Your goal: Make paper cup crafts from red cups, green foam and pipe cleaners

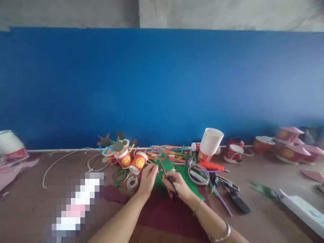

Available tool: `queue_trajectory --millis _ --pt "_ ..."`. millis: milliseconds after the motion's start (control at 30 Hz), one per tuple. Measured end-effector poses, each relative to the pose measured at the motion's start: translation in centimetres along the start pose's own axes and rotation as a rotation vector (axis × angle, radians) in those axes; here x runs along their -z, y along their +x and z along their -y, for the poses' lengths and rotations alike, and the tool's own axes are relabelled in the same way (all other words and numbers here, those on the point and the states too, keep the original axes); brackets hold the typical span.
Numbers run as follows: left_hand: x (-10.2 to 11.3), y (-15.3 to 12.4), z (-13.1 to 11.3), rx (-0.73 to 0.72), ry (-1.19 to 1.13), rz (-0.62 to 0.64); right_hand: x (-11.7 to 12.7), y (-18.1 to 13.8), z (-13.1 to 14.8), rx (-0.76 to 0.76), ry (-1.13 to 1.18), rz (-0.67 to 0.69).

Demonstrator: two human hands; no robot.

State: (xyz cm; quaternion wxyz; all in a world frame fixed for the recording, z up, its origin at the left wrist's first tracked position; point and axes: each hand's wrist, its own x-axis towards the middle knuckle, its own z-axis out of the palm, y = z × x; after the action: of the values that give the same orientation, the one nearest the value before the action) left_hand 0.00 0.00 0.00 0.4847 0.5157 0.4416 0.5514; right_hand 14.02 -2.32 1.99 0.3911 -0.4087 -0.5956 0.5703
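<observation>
The dark-handled scissors (172,186) point far and slightly left. The green piece (167,164) is positioned at the metal blades, near the scene's centre.

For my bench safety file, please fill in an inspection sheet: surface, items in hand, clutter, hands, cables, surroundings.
Surface: brown tabletop, dark red sheet at the front.
Items in hand: scissors, green material.
Clutter: stacked paper cups, tape roll, loose coloured strips.
Hands: right hand holds the scissors; left hand has fingertips at the green material, grip unclear.
Cables: white cord, loosely curved at left; connection unclear.
Surroundings: blue panel behind, grey wall above.
</observation>
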Motion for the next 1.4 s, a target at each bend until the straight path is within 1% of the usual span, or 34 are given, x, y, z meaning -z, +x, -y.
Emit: queue_trajectory --millis 167,433,867,1133,1400 --pt "0.13 -0.13 -0.20 0.000 -0.009 0.000 -0.11 -0.03 0.08 -0.010 -0.002 0.000" --pt "-0.13 -0.24 -0.53 0.011 -0.017 0.036 -0.17 -0.38 0.36 -0.021 0.014 -0.008" --pt "-0.03 -0.26 -0.26 0.009 -0.036 0.015 -0.10 -0.26 0.49 -0.003 0.000 -0.007" --pt "0.06 -0.19 -0.48 0.011 -0.035 -0.030 -0.17 -0.26 0.41 -0.043 0.001 -0.009" --pt "0.07 -0.14 -0.52 0.011 -0.025 0.003 -0.05 -0.25 0.29 -0.041 -0.003 -0.009"
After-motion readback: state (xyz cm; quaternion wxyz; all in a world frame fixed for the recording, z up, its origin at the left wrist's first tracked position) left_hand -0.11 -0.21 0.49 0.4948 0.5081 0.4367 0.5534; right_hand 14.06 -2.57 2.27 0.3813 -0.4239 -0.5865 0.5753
